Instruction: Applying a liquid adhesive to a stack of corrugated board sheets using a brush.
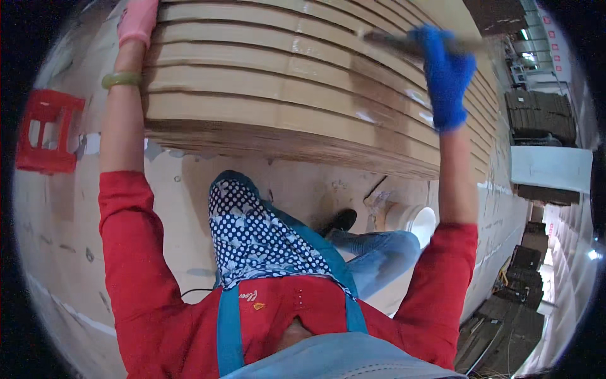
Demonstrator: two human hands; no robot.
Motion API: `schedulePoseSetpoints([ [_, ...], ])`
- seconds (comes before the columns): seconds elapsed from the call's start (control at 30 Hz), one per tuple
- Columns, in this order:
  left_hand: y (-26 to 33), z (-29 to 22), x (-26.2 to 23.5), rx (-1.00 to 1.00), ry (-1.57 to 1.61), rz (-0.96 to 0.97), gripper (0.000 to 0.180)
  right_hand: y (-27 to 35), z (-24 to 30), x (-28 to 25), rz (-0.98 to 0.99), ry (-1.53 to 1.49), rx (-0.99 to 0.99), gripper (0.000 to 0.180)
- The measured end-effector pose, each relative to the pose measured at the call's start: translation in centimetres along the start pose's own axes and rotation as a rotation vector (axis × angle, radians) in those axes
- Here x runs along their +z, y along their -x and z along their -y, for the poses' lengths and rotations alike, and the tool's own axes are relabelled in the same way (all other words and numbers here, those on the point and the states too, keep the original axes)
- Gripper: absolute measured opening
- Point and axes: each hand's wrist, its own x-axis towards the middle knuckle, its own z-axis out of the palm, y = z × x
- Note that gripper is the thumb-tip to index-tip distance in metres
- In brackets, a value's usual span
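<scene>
We saw a big stack of flat cardboard sheets (297,82) filling the upper middle of the view, its layered edges facing us and its near face hanging over the pale floor (69,208). Both arms in red sleeves reached up to it from the lower edge. Our right hand (445,76), in a blue glove, lay on top of the stack near its right end, fingers closed around a dark flat tool (394,42) that rested across the upper sheets; what kind of tool it was we could not tell. Our left hand (136,20), in a pink glove, pressed against the stack's upper left corner, half cut off by the rim of the view, so we could not tell whether its fingers were spread or curled. A green bangle (121,79) sat on that wrist. Below the stack, a white bucket (413,222) stood on the floor just beside our right knee, and a red plastic crate (45,131) stood well apart to the left.
</scene>
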Motion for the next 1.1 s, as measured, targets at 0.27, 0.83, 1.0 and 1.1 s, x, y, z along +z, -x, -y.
schedulePoseSetpoints([
  [0.27, -1.2, 2.4, 1.7, -0.348, 0.595, -0.05, 0.068, -3.6, -4.8, 0.1, 0.358, 0.224, 0.288, 0.014],
  [0.83, -2.5, 4.3, 3.9, -0.366, 0.492, -0.123, 0.072, -4.4, -7.7, -0.2, 0.323, 0.342, -0.254, 0.024],
  [1.0, -2.0, 3.2, 2.8, -0.344, 0.398, -0.055, 0.07, 3.2, -4.7, -3.1, 0.443, -0.083, 0.549, 0.02],
  [1.1, -1.6, 2.4, 1.8, -0.359, 0.385, -0.053, 0.071, 0.8, -2.0, -1.2, 0.322, -0.095, 0.346, 0.016],
])
